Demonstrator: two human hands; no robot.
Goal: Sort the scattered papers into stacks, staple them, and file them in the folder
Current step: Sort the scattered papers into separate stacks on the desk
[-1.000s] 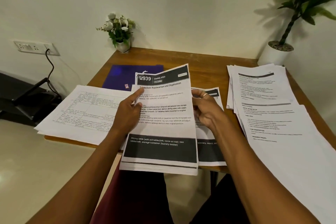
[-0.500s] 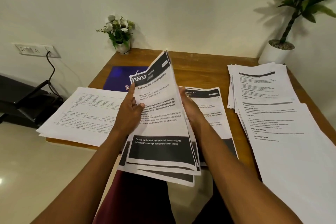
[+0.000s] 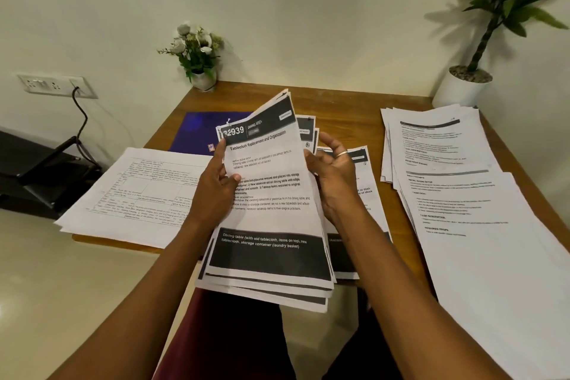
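Both my hands hold up a sheaf of black-banded printed sheets (image 3: 271, 213) over the table's front edge, its lower edges fanned and uneven. My left hand (image 3: 216, 191) grips its left side, thumb on the top page. On the right side my right hand (image 3: 334, 176), wearing a ring, curls its fingers round the edge. More black-banded pages (image 3: 367, 194) lie flat beneath. A blue folder (image 3: 197, 133) lies behind the sheaf. A pile of table-printed sheets (image 3: 138, 191) sits left, and a spread of white text pages (image 3: 462, 194) sits right. No stapler shows.
The wooden table (image 3: 345, 102) stands in a wall corner. A small flower pot (image 3: 200, 77) is at its back left, a large potted plant (image 3: 462, 89) at the back right. A wall socket with a black cable (image 3: 77, 92) and a dark stand (image 3: 40, 176) are left.
The sheaf was tilted on edge half a second ago; now it faces me again with its pages fanned. My right hand has moved from behind the sheets to their right edge.
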